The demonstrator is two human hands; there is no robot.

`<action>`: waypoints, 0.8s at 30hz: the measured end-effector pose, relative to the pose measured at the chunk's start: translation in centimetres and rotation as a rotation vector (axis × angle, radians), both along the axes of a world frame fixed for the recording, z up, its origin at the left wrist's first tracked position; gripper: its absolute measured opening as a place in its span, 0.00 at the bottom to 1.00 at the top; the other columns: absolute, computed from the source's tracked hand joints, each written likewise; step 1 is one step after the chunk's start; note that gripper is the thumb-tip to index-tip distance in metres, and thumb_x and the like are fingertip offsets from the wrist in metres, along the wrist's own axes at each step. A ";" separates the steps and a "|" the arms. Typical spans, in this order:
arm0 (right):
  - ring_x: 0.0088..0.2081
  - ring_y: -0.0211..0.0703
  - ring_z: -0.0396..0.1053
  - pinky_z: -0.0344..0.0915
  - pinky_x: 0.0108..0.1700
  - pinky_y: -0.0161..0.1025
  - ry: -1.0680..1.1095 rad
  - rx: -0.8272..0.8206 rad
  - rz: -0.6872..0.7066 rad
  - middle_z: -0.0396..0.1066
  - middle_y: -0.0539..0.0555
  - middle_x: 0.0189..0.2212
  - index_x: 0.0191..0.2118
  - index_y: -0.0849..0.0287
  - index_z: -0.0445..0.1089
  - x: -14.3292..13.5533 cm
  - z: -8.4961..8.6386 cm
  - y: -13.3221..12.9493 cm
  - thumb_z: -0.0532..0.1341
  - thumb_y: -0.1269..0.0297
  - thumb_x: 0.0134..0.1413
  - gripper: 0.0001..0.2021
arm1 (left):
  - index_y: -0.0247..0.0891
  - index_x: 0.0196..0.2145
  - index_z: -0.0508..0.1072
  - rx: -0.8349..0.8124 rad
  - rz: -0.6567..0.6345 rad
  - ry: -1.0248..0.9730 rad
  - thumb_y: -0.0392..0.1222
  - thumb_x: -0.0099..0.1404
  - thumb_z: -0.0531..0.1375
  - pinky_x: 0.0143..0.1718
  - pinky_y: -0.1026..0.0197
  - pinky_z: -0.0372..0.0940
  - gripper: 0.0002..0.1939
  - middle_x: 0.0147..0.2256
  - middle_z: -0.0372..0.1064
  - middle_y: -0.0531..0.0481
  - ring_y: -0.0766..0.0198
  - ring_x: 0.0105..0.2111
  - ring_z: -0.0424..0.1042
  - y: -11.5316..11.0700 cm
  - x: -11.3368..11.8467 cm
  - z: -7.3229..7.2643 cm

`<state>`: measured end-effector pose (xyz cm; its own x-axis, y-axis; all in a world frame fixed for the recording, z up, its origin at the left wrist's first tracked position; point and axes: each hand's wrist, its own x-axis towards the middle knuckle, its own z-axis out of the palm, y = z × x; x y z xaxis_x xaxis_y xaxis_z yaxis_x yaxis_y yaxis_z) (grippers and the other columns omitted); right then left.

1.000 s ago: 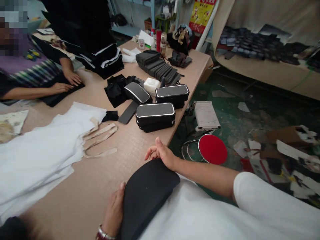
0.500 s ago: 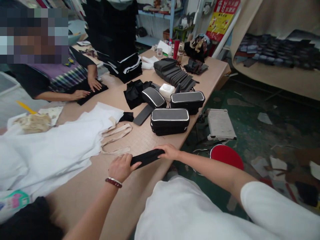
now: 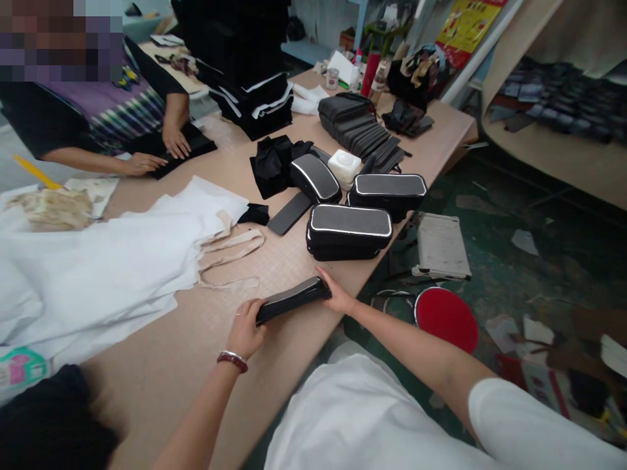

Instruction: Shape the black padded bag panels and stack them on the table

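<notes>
Between my hands is a long, narrow black fabric piece with a grey panel along its top, held tilted over the table's near edge. My left hand, with a dark red bracelet at the wrist, is closed round its left end. At the right end, my right hand grips it, thumb along the end and the other fingers partly hidden. Just beyond lies a stack of black pieces with a grey, white-edged top. A similar stack and a curved one sit behind it.
Across the table, a co-worker's hands press on black fabric. White cloth covers the left side. A loose grey strip, a row of grey pieces and a tall black stack lie farther back. A red stool stands right.
The held piece has turned, so its grey panel now shows on top. My right hand has its thumb raised at the end. The view has shifted slightly.
</notes>
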<state>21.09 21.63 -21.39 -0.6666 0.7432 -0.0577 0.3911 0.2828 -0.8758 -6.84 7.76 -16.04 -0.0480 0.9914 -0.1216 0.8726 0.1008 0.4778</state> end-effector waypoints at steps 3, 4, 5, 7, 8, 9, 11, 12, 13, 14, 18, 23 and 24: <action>0.61 0.48 0.57 0.56 0.60 0.47 0.000 0.022 -0.023 0.58 0.62 0.60 0.63 0.58 0.46 -3.1 -0.7 -0.5 0.57 0.81 0.37 0.43 | 0.37 0.51 0.63 -0.020 -0.008 -0.059 0.31 0.50 0.54 0.57 0.47 0.59 0.28 0.50 0.64 0.42 0.51 0.52 0.63 0.3 -1.0 -0.4; 0.58 0.49 0.61 0.58 0.59 0.48 -0.008 0.033 -0.013 0.62 0.61 0.56 0.60 0.58 0.52 -3.6 -0.8 -0.6 0.56 0.80 0.37 0.38 | 0.37 0.52 0.62 -0.045 -0.020 -0.086 0.31 0.50 0.54 0.57 0.48 0.59 0.29 0.51 0.64 0.42 0.52 0.53 0.63 0.1 -1.6 -0.4; 0.54 0.49 0.64 0.60 0.57 0.49 -0.017 0.045 0.009 0.66 0.59 0.51 0.56 0.57 0.58 -3.8 -0.6 -0.6 0.56 0.80 0.37 0.34 | 0.37 0.54 0.61 -0.079 -0.031 -0.114 0.30 0.50 0.54 0.58 0.49 0.59 0.31 0.53 0.63 0.42 0.53 0.54 0.63 -0.1 -2.2 -0.4; 0.49 0.51 0.67 0.62 0.54 0.51 -0.038 0.082 0.070 0.71 0.57 0.45 0.48 0.57 0.65 -3.3 0.1 -0.6 0.58 0.79 0.38 0.26 | 0.37 0.57 0.59 -0.175 -0.033 -0.144 0.31 0.52 0.53 0.58 0.51 0.60 0.32 0.56 0.62 0.42 0.54 0.54 0.65 -0.8 -3.5 -0.4; 0.48 0.52 0.68 0.62 0.53 0.53 -0.048 0.105 0.098 0.72 0.57 0.43 0.46 0.57 0.67 -2.8 0.8 -0.7 0.59 0.78 0.39 0.23 | 0.37 0.57 0.59 -0.228 -0.022 -0.135 0.32 0.54 0.53 0.57 0.51 0.61 0.31 0.56 0.63 0.41 0.54 0.54 0.66 -1.1 -4.0 -0.3; 0.47 0.53 0.69 0.62 0.53 0.54 -0.057 0.128 0.118 0.73 0.57 0.43 0.45 0.57 0.68 -2.1 1.7 -0.7 0.59 0.77 0.39 0.22 | 0.37 0.57 0.59 -0.272 -0.011 -0.109 0.33 0.57 0.52 0.55 0.51 0.62 0.29 0.56 0.65 0.41 0.53 0.53 0.68 -1.2 -4.3 -0.1; 0.48 0.54 0.68 0.62 0.54 0.54 -0.074 0.196 0.132 0.72 0.59 0.45 0.48 0.58 0.68 -0.3 4.2 -0.8 0.59 0.78 0.40 0.24 | 0.40 0.58 0.59 -0.296 -0.003 -0.019 0.35 0.60 0.50 0.52 0.49 0.65 0.27 0.56 0.66 0.43 0.52 0.50 0.71 -0.8 -4.2 0.9; 0.50 0.53 0.67 0.63 0.54 0.53 -0.081 0.251 0.127 0.72 0.59 0.47 0.50 0.58 0.67 0.8 5.7 -0.8 0.57 0.79 0.40 0.26 | 0.42 0.59 0.58 -0.268 -0.012 0.029 0.36 0.61 0.50 0.50 0.49 0.67 0.27 0.57 0.66 0.44 0.51 0.49 0.72 -0.1 -3.8 1.8; 0.52 0.53 0.66 0.63 0.55 0.52 -0.086 0.326 0.110 0.70 0.59 0.50 0.54 0.58 0.65 1.9 7.5 -0.6 0.56 0.80 0.41 0.29 | 0.44 0.61 0.57 -0.207 -0.027 0.069 0.36 0.62 0.50 0.49 0.50 0.68 0.28 0.59 0.64 0.46 0.51 0.49 0.72 0.9 -3.1 3.0; 0.55 0.52 0.64 0.63 0.56 0.52 -0.086 0.417 0.082 0.68 0.59 0.53 0.57 0.57 0.63 3.2 9.4 -0.2 0.54 0.81 0.42 0.32 | 0.47 0.62 0.56 -0.122 -0.044 0.096 0.35 0.62 0.50 0.48 0.51 0.69 0.29 0.60 0.62 0.48 0.52 0.48 0.73 2.3 -2.1 4.4; 0.61 0.48 0.58 0.62 0.60 0.55 -0.027 0.762 -0.090 0.62 0.56 0.59 0.64 0.51 0.54 8.2 16.3 4.0 0.48 0.83 0.49 0.36 | 0.50 0.62 0.56 0.354 -0.098 0.102 0.32 0.62 0.51 0.49 0.56 0.69 0.32 0.63 0.58 0.51 0.55 0.53 0.69 10.4 2.9 10.2; 0.66 0.49 0.48 0.55 0.64 0.59 -0.050 0.849 -0.183 0.54 0.55 0.64 0.65 0.52 0.52 12.6 17.5 10.9 0.47 0.84 0.51 0.36 | 0.45 0.64 0.54 0.587 -0.195 -0.019 0.26 0.60 0.49 0.60 0.52 0.59 0.35 0.67 0.47 0.49 0.57 0.64 0.53 20.3 7.4 10.8; 0.66 0.48 0.47 0.55 0.65 0.58 -0.076 0.807 -0.153 0.54 0.55 0.65 0.65 0.53 0.51 13.2 16.8 11.8 0.47 0.84 0.49 0.37 | 0.44 0.64 0.53 0.527 -0.229 -0.034 0.25 0.59 0.49 0.61 0.50 0.58 0.36 0.67 0.46 0.49 0.56 0.64 0.52 21.3 7.8 10.1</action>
